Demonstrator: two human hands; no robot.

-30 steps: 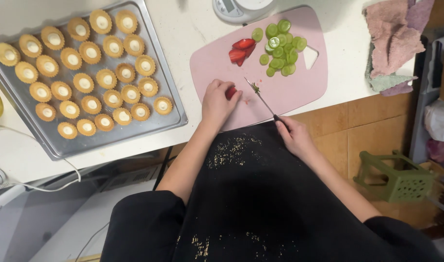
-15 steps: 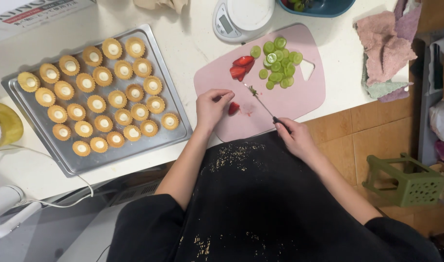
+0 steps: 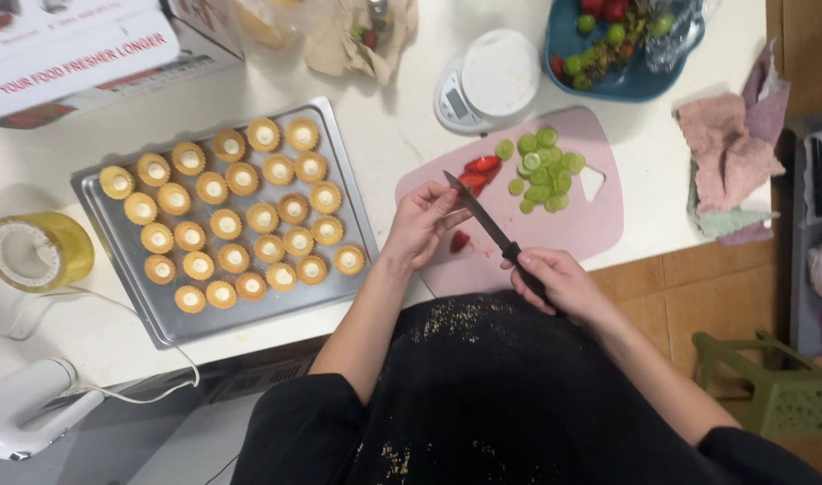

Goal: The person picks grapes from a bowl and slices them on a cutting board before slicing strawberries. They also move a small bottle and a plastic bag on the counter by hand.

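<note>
Knife in right hand, fist closed round handle, blade over pink cutting board on white table, left hand fingertips pinched at blade, pinched item hidden, tart tray left, fruit bowl cut off far.

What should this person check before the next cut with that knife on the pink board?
1. Knife gripped firmly by the handle in the right hand: ok.
2. Left hand fingers away from the blade: not ok, the fingertips sit right at the blade.
3. Strawberry piece lying on the pink cutting board: ok.
4. Free space on the board beside the grape slices and strawberry slices: ok.
5. Board fully on the counter: not ok, its near edge seems to overhang.
6. Blade sharpness: cannot tell.
</note>
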